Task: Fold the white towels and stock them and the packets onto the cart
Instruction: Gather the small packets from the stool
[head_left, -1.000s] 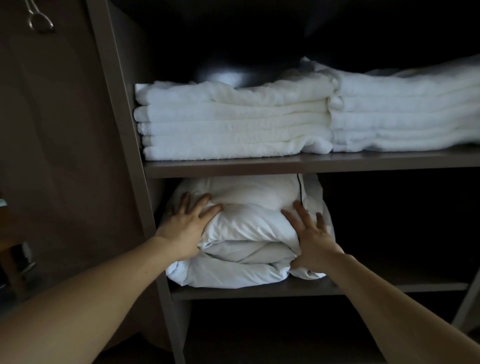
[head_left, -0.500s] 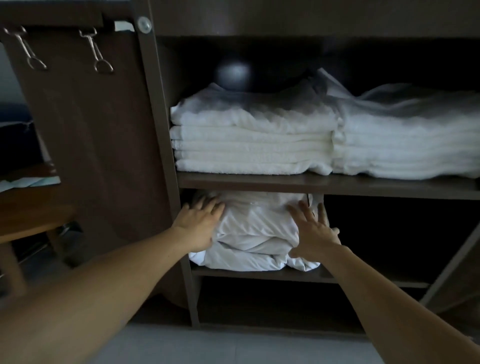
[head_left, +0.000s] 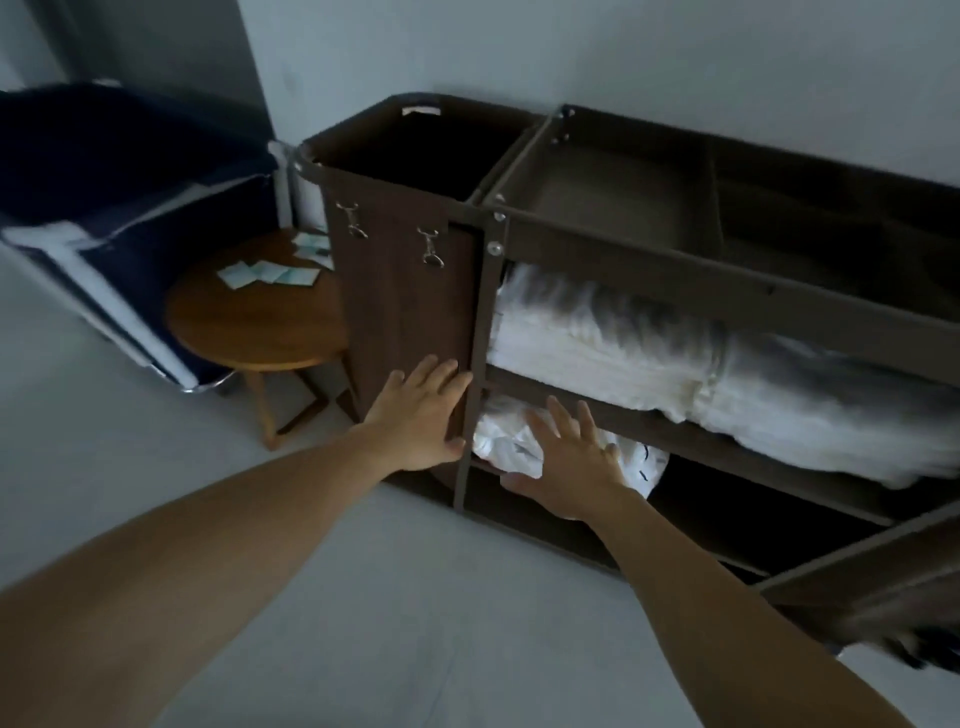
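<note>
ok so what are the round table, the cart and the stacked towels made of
Round table: looks like wood, warm brown with faint grain and a mild sheen, perhaps varnished.
Cart: dark brown panels with a wood-grain pattern, possibly laminate rather than solid wood; the frame could be metal.
Towels: white, soft, fuzzy-edged folds, likely terry cotton, though motion blur hides the weave.

The cart (head_left: 675, 275) is standing against the far wall, its bin (head_left: 415, 150) at the left end and a tray (head_left: 613, 192) on top to the right. Folded towels (head_left: 597, 353) are lying stacked on the upper shelf; a bundle (head_left: 493, 441) is lying on the shelf below, at its left end. A table (head_left: 254, 322) is standing just left of the cart, packets (head_left: 265, 273) lying on its far side. The left hand (head_left: 415, 421) is hovering at the cart's side panel (head_left: 405, 301), the right hand (head_left: 566, 467) before the bundle.
</note>
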